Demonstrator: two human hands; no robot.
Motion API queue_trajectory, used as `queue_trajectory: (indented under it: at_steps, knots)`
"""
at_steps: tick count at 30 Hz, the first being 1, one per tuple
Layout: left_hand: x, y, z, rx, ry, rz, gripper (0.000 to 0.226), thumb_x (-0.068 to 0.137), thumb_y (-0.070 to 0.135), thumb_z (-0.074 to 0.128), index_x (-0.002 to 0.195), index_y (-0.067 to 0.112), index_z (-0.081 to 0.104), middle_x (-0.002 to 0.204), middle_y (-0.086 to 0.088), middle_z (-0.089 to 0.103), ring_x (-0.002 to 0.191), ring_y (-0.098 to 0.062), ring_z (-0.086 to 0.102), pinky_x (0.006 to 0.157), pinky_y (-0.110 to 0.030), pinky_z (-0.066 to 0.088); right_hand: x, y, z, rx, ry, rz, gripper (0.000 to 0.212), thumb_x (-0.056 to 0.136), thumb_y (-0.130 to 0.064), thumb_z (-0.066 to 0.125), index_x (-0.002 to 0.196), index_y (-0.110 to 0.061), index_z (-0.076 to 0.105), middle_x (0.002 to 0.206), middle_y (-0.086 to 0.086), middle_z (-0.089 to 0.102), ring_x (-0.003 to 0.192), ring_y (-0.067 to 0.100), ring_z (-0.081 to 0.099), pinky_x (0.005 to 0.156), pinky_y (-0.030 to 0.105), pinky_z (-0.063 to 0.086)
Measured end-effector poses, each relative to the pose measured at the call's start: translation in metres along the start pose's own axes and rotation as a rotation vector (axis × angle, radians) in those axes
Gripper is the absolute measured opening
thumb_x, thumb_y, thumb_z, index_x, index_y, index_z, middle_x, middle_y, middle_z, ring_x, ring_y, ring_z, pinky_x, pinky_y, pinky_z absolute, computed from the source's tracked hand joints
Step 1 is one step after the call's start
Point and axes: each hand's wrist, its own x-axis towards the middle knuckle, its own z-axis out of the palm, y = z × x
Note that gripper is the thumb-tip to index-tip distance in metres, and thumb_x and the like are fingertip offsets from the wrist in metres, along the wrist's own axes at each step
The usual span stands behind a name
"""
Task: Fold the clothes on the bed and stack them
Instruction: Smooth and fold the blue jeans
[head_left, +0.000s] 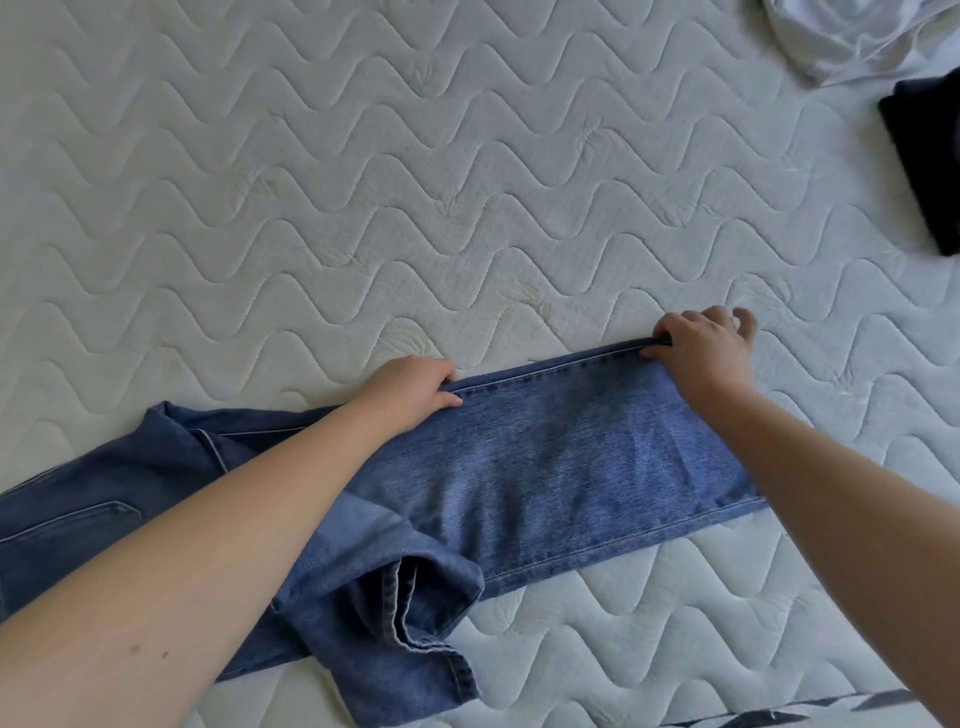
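A pair of blue jeans (545, 467) lies across the near part of the white quilted mattress (363, 182), legs running left to right. My left hand (413, 387) pinches the far edge of the leg near its middle, thumb on top. My right hand (701, 343) grips the same far edge at the right corner of the fold. The waist end with a back pocket (67, 525) lies at the left, partly hidden under my left forearm. A hem end (415, 639) is bunched near the front.
A folded dark garment (930, 156) sits at the right edge of the mattress. Crumpled white cloth (852, 36) lies in the far right corner. The mattress front edge with a dark pattern (779, 717) shows at the bottom right.
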Motion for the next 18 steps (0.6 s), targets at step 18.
queue_trajectory:
  at_steps: [18]
  knots:
    - [-0.009,0.026,0.004,-0.113,0.406,0.0,0.016,0.096,0.025,0.058,0.107,0.015,0.063,0.105,-0.003,0.061,0.097,-0.024,0.055,0.084,-0.039,0.043,-0.036,-0.055,0.006,0.218,0.154,-0.206,0.04,0.083,-0.01,0.068,0.122,-0.016,0.063,0.119,0.006,0.063,0.117,0.032,0.051,0.104,0.043,0.026]
